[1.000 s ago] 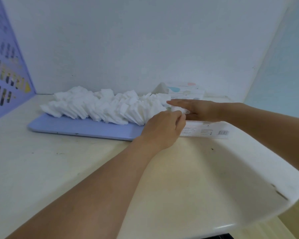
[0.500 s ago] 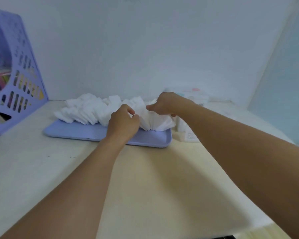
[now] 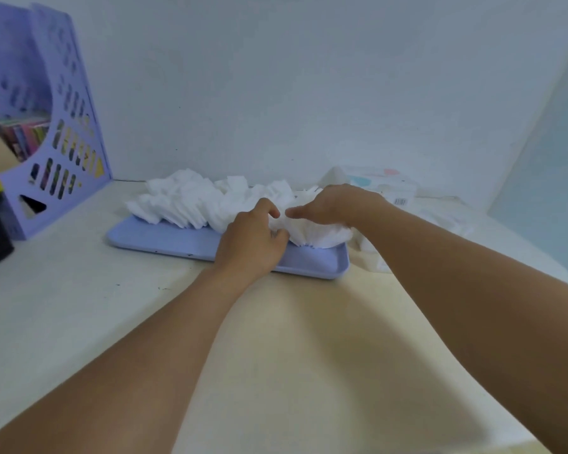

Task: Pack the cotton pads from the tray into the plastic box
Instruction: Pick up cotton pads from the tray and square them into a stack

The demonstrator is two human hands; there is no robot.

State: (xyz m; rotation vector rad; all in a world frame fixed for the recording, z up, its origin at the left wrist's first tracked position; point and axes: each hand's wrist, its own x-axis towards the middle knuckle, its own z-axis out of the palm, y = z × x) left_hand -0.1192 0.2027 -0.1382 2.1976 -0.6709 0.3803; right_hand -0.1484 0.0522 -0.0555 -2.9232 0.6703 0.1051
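Two bare forearms reaching forward across a pale table [image 3: 79, 322], hands meeting at the right end of a long heap of white cotton pads [image 3: 191, 204]. Left hand [image 3: 254, 237] curled, fingers pinching into the pads from the near side; right hand [image 3: 335, 206] laid over the top of the same bunch, fingers bent down into it, forefinger pointing left toward the other hand. Hands close together, almost touching, gathering one batch between them (exact finger placement under the pads hidden). Pads standing fanned on edge along a flat lavender tray [image 3: 164, 237], most of the row untouched to the left. Just right of the tray, partly behind the right wrist, a pale plastic box [image 3: 382, 185] with a barcode label, its inside not visible, so no telling how full. Judged from this: early to midway, a large share of the pads left to move. Tray's near right corner bare, its rim low, little to catch on. Short, unobstructed path rightward from heap to box. White wall close behind, bluish side wall to the right beyond the box, table edge curving away at lower right. Far left, a purple file rack [image 3: 56, 142] holding colourful books, well apart from the work.
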